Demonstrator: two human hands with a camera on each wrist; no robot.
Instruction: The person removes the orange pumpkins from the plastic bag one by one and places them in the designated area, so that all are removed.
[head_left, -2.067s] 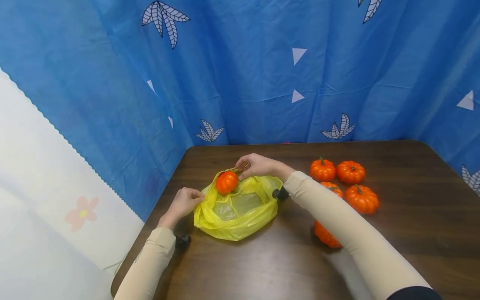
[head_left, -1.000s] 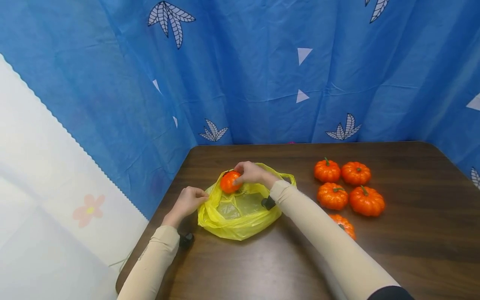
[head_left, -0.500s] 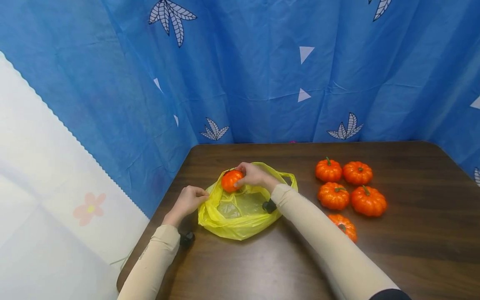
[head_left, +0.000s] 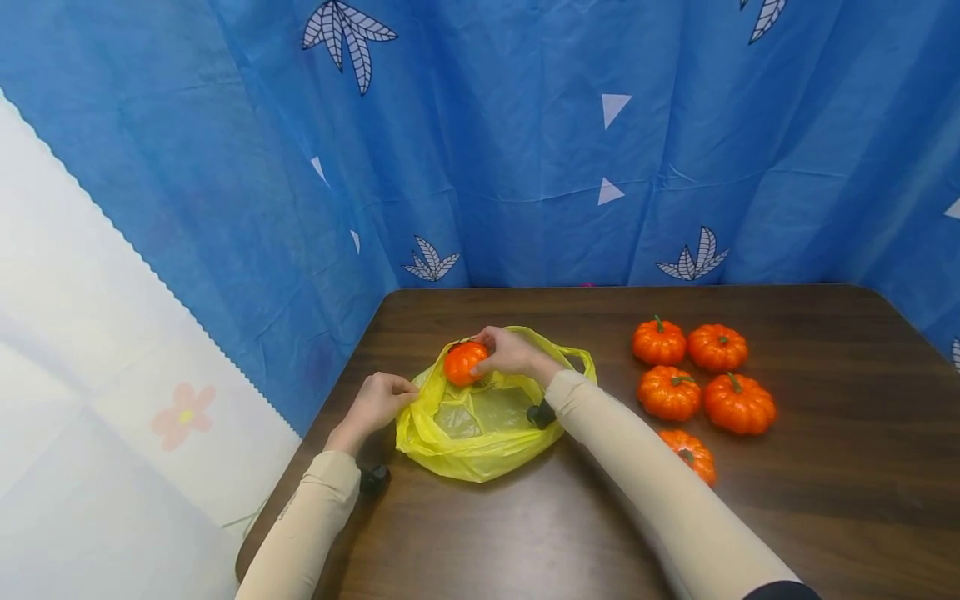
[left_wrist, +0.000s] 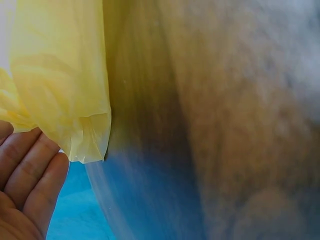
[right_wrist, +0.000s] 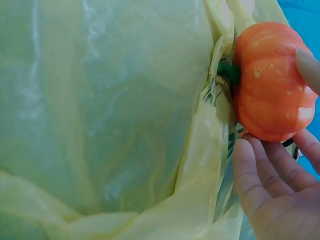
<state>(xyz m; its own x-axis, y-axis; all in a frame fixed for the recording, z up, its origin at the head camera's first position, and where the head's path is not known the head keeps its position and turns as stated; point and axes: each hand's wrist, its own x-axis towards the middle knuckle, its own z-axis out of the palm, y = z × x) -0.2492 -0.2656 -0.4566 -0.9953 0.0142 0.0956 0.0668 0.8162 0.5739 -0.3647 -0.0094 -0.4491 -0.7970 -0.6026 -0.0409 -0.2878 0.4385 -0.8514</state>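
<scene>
A yellow plastic bag (head_left: 480, 457) lies spread on the table with its mouth facing up. My left hand (head_left: 377, 404) pinches the bag's left rim; in the left wrist view the fingers (left_wrist: 30, 170) lie beside the hanging yellow plastic. At the bag's far left inner edge, my right hand (head_left: 512, 350) holds a small orange pumpkin (head_left: 463, 364). The right wrist view shows the thumb on one side of this pumpkin (right_wrist: 272, 82) and fingers below it, with its green stem towards the bag's inside.
To the right, several orange pumpkins (head_left: 670, 392) stand grouped on the dark wooden table (head_left: 510, 542). The nearest of them (head_left: 692, 454) is partly behind the right sleeve (head_left: 660, 475). A blue curtain (head_left: 510, 150) hangs beyond the table; a white cloth (head_left: 112, 375) is at the left.
Since two seconds ago, my right hand has closed round the pumpkin in the bag, and the bag's far rim has come up. Over the last second, both hands have barely moved.
</scene>
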